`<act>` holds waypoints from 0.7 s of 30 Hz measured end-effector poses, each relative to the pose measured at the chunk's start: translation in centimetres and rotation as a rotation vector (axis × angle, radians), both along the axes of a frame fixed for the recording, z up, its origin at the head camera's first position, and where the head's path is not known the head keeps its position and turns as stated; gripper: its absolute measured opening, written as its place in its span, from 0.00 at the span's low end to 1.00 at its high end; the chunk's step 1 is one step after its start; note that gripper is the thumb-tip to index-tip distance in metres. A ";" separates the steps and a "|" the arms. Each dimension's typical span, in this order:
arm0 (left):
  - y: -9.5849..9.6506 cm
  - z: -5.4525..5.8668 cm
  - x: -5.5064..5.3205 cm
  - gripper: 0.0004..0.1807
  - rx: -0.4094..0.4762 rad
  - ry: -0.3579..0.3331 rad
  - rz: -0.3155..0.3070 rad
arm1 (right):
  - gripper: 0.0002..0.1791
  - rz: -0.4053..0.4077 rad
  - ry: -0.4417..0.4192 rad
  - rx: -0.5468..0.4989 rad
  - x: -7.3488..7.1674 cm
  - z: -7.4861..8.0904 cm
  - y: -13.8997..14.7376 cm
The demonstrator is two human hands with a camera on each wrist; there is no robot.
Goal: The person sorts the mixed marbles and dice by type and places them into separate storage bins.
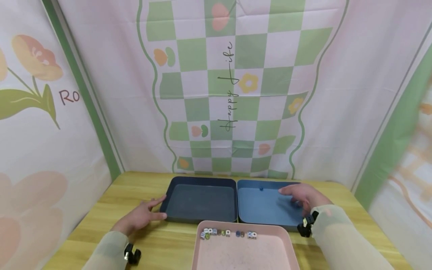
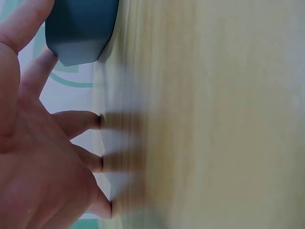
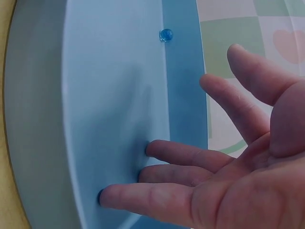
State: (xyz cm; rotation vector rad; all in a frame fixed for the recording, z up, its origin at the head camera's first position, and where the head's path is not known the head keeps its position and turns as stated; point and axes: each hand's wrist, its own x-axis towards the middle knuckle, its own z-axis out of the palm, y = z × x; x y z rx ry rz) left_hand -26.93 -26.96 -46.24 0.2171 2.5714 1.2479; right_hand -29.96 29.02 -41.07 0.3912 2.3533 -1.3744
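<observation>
My left hand point(image 1: 141, 216) is at the left side of a dark navy tray point(image 1: 202, 202). Thumb and index finger touch that tray's wall, spread apart, while the other fingertips rest on the table in the left wrist view. Over the right part of a blue tray point(image 1: 258, 210) is my right hand point(image 1: 303, 195). In the right wrist view its thumb and index finger stay raised, and three straight fingers touch the tray's floor. A small clear blue glass bead point(image 3: 166, 35) lies by the tray's back wall, apart from the fingers.
Nearer me, a pink tray point(image 1: 249, 255) holds several white dice point(image 1: 252, 235) and coloured glass beads point(image 1: 240, 234) along its far edge. The navy and blue trays stand side by side on a wooden table point(image 1: 135, 187). Printed curtains point(image 1: 216, 93) hang behind and at both sides.
</observation>
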 end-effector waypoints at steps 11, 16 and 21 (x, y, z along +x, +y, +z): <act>0.0 -0.1 0.0 0.45 0.004 0.000 0.002 | 0.42 0.037 0.014 0.001 0.1 0.2 -0.1; 0.0 0.0 0.0 0.45 0.005 0.002 -0.004 | 0.39 0.070 0.023 0.011 0.1 0.2 0.1; 0.0 0.0 0.0 0.45 0.002 -0.010 -0.008 | 0.36 0.086 0.024 0.025 0.1 0.2 0.1</act>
